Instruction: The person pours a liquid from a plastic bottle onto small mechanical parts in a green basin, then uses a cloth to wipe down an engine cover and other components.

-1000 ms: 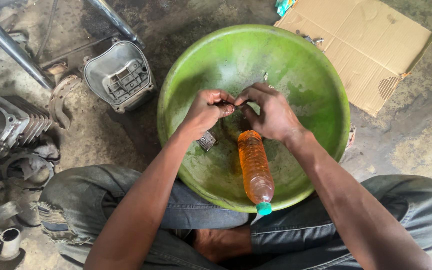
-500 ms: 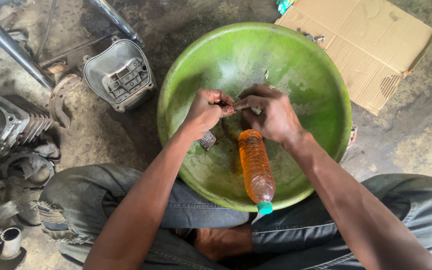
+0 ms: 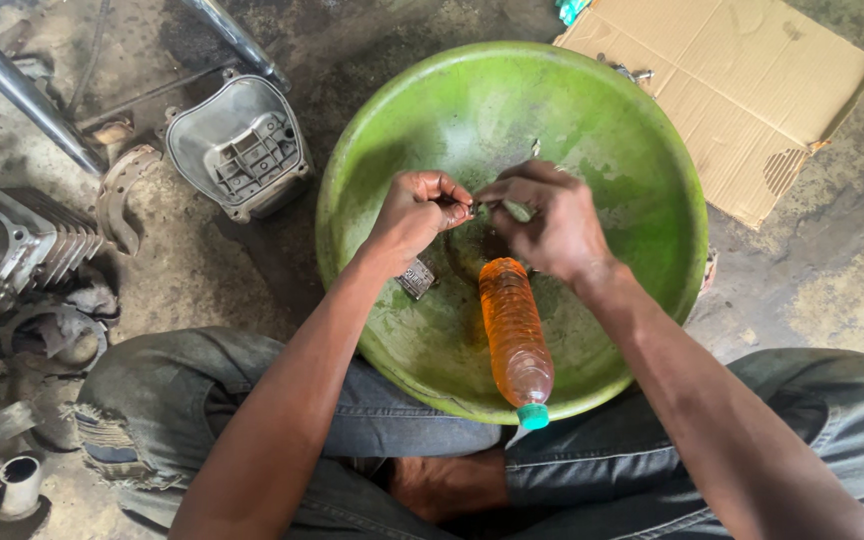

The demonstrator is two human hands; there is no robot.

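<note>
Two hands meet over green basin, head view: left hand and right hand both pinched together on a small metal part between fingertips. Orange-liquid bottle lies below, neck over rim. Risk, judged: oily fingers slip, part drops into the basin

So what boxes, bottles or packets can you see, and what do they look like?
Plastic bottle: lying in the green basin, below the right hand; clear, orange liquid inside, teal cap toward the person.
Flattened cardboard: on the floor, upper right, beside the basin; plain brown, corner torn.
Small packet: top edge, by the cardboard; teal and white, mostly cut off.
No signs or screens.
</note>
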